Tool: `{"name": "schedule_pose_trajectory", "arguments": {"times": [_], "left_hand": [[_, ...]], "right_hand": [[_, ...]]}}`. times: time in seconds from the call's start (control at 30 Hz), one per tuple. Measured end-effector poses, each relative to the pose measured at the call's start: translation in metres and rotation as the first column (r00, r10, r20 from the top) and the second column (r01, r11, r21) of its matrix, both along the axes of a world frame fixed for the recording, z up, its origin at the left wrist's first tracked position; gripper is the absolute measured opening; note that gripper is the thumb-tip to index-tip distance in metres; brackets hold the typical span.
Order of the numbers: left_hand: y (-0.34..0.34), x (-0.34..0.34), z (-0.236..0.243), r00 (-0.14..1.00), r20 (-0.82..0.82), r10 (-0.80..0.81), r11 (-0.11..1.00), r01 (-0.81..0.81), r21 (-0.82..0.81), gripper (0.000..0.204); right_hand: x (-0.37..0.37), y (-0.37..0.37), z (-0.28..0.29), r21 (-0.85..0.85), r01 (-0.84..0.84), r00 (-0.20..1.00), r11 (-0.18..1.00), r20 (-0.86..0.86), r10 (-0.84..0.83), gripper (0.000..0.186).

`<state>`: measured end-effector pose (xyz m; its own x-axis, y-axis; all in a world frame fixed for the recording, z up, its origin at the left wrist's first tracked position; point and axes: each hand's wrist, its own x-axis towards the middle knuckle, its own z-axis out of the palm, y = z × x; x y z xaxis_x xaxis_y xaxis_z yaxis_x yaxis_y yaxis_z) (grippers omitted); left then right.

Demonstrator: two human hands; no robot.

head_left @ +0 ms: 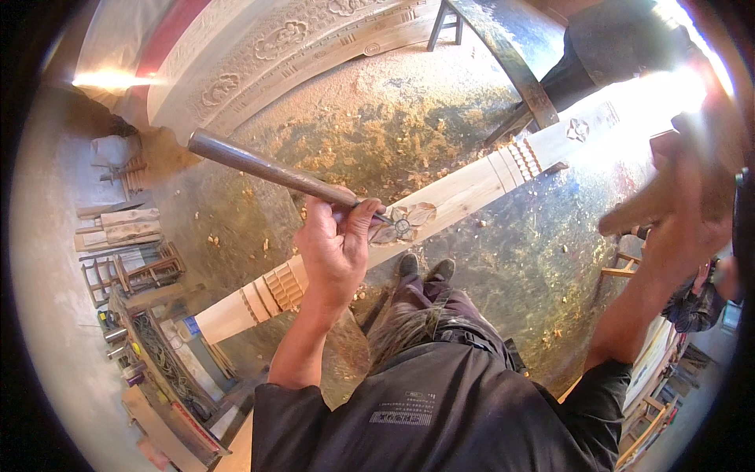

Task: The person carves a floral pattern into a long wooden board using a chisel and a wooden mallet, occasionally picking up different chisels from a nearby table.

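My left hand (336, 240) is closed around a carving chisel (263, 169) with a long, dark round handle. Its tip meets a flower relief (403, 226) in the middle of a long pale wooden beam (464, 191), which slants from lower left to upper right. Bands of carved ridges cross the beam on both sides of the flower. Out to the right, my raised right hand (696, 216) grips what looks like a wooden mallet (641, 203), well away from the chisel. Motion and glare blur the mallet and my right fingers.
A large carved panel (267, 59) stands beyond the beam. At the far right end, a person in dark clothes (602, 47) is near a wooden trestle (511, 67). Chips and sawdust litter the floor (354, 118). Tools and wood pieces (130, 228) lie along the left.
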<state>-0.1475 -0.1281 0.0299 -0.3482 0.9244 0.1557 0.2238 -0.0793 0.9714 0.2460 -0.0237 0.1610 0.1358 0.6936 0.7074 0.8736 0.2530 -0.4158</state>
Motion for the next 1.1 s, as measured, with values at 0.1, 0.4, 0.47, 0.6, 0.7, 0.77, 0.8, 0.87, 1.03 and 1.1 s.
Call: {"name": "schedule_pose_trajectory", "arguments": {"times": [0.1,0.4,0.47,0.6,0.7,0.77,0.8,0.87,1.03,1.1], "left_hand": [[-0.001,-0.001,0.001,0.997,-0.081,0.002,0.999,0.001,0.034,0.023],[-0.002,-0.004,-0.001,0.997,-0.077,0.0,1.0,0.001,0.013,0.023],[0.0,-0.003,-0.002,0.999,-0.053,-0.011,1.0,0.011,0.005,0.023],[0.0,-0.001,-0.002,0.998,-0.066,-0.004,1.0,0.004,0.007,0.023],[-0.001,-0.003,-0.005,0.987,-0.163,-0.011,1.0,0.013,0.015,0.023],[0.001,-0.002,-0.011,0.985,-0.167,0.038,0.995,-0.023,0.092,0.023],[0.002,-0.001,-0.014,0.984,-0.167,0.063,0.99,-0.041,0.132,0.024],[0.002,-0.001,-0.013,0.976,-0.212,0.059,0.991,-0.032,0.13,0.024],[0.002,0.004,-0.014,0.969,-0.243,0.036,0.991,-0.003,0.135,0.023],[0.008,0.008,-0.01,0.934,-0.358,0.004,0.982,0.065,0.18,0.022]], "right_hand": [[-0.012,-0.013,0.024,0.054,-0.3,0.887,0.952,-0.351,0.3,0.082],[-0.081,-0.068,0.047,-0.115,-0.146,0.861,0.983,-0.504,0.069,0.077],[-0.048,-0.056,0.02,0.014,-0.096,0.918,0.995,-0.385,0.094,0.064],[-0.023,-0.054,0.002,0.066,-0.069,0.967,0.995,-0.241,0.083,0.061],[-0.019,-0.051,-0.002,0.08,-0.143,0.983,0.986,-0.102,0.151,0.058],[-0.019,-0.045,-0.002,0.087,-0.208,0.978,0.974,0.003,0.209,0.055],[-0.023,-0.043,-0.001,0.09,-0.22,0.975,0.971,0.035,0.218,0.055],[-0.048,-0.039,0.004,0.098,-0.226,0.973,0.969,0.072,0.22,0.057],[-0.094,-0.024,0.024,-0.051,-0.42,0.891,0.906,0.163,0.423,0.061],[-0.121,-0.021,0.039,-0.029,-0.471,0.861,0.882,0.204,0.466,0.056]]}}
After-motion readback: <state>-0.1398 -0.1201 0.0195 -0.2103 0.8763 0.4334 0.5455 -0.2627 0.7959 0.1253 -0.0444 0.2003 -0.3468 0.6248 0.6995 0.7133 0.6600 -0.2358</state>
